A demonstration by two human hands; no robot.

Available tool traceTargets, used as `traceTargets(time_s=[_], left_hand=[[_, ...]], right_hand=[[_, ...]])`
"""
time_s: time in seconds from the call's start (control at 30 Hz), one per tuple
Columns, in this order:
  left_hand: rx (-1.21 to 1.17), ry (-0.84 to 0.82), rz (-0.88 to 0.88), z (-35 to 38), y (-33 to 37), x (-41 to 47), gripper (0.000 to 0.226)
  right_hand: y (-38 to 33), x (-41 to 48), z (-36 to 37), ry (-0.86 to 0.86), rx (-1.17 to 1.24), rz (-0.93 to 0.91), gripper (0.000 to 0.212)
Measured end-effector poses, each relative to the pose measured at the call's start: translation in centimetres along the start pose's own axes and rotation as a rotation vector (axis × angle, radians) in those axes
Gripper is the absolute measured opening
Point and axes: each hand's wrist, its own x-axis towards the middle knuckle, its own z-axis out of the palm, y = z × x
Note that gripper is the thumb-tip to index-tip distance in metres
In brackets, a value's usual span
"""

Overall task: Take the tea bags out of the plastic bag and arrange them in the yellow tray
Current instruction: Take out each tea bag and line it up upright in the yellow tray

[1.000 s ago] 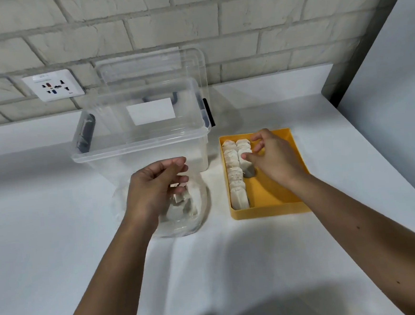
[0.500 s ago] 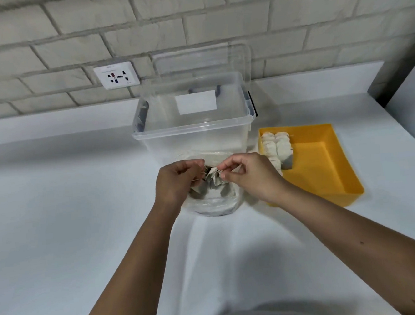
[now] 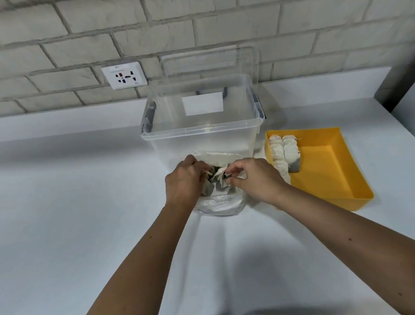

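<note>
A clear plastic bag is seen lying on the white counter, just in front of a transparent storage box and touching or nearly touching its front wall. The mouth of the bag is held apart by both hands, which are brought close together over it. The left hand is curled at the left edge of the opening, its fingertips pinched on the plastic there. The right hand is curled at the right side, and a pale paper corner from the loose tea bags is pinched between its thumb and forefinger. These loose tea bags are bunched inside the bag between the two hands, grey and cream in colour; their number cannot be told. The yellow tray is set on the counter to the right of the box and just beside the right wrist. Along its left wall the arranged tea bags are laid in two short rows side by side, with the rest of the tray floor left bare. The lid of the box is propped upright behind it against the brick wall, where a white socket is mounted to the left.
</note>
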Motion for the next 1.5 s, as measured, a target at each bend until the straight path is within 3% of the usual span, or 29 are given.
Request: traceTargets(time_s=[0.2,0.43,0.57,0.7,0.83,0.9,0.97,1.03,1.13,1.37,1.5], left_hand=[[-0.047,0.065,0.000,0.4,-0.2,-0.1,0.009],[-0.474,0.001,-0.143,-0.7,0.2,-0.7,0.016],[-0.774,-0.098,-0.259,-2.2,1.3,-1.2,0.011],[-1.006,-0.124,-0.362,-2.7,1.7,-1.4,0.015],[-0.962,-0.139,-0.389,-2.4,1.1,-1.5,0.015],[-0.838,-0.044,-0.397,-2.1,0.6,-1.5,0.015],[-0.727,0.023,-0.412,-1.9,0.1,-1.3,0.016],[-0.680,0.035,-0.416,-1.7,-0.3,-1.2,0.016],[-0.674,0.028,-0.418,-1.4,-0.4,-1.2,0.016],[-0.765,0.008,-0.457,-0.8,-0.8,-1.5,0.014],[-0.824,-0.005,-0.473,-1.0,-0.8,-1.7,0.019]], right_hand=[[0.5,0.1,0.1,0.012,0.046,-0.030,0.018],[-0.2,0.2,-0.9,0.009,0.217,-0.123,0.034],[-0.8,0.6,-1.2,-0.017,0.227,-0.129,0.013],[-1.1,1.0,-1.2,0.005,0.258,-0.133,0.010],[-1.3,1.7,-1.3,0.036,0.324,-0.114,0.008],[-1.0,2.1,-1.2,0.040,0.169,-0.158,0.011],[-0.4,2.4,-1.1,0.035,-0.167,-0.252,0.018],[0.1,2.5,-0.8,0.038,-0.442,-0.349,0.021],[0.4,3.0,0.2,0.077,-0.656,-0.452,0.026],[0.0,3.8,1.9,0.026,-0.922,-0.377,0.024],[0.2,3.6,1.7,-0.018,-0.821,-0.308,0.022]])
